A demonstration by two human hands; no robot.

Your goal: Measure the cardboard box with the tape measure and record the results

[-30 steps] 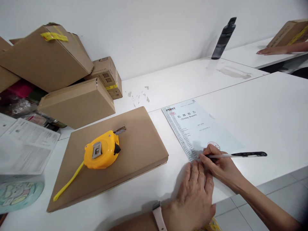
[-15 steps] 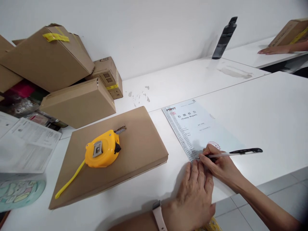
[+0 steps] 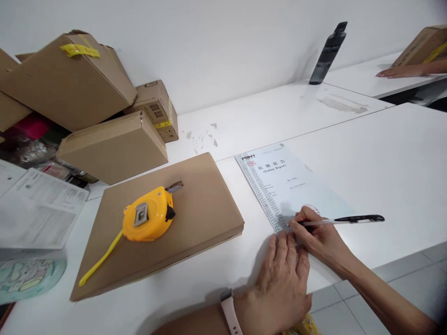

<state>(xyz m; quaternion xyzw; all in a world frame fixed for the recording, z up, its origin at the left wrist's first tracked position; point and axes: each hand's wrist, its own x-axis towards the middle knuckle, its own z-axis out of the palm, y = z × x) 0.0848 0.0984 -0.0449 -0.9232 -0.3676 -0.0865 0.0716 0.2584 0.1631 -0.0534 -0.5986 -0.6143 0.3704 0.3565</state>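
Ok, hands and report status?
Right hand grips pen, tip near lower corner of report. Left hand rests alongside. Tape measure clear, on cardboard box.

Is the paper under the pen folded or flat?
Spread flat: the paper lies title up on the table, no fold showing; the right hand partly covers it.

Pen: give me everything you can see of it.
The pen is slim, with a pale, possibly clear barrel, black near the writing end and a longer black section at the other; it looks like plastic. Gripped in the right hand, it slants slightly, tip at the lower-left corner of the report, back end pointing picture-right. Whether the tip touches paper is unclear.
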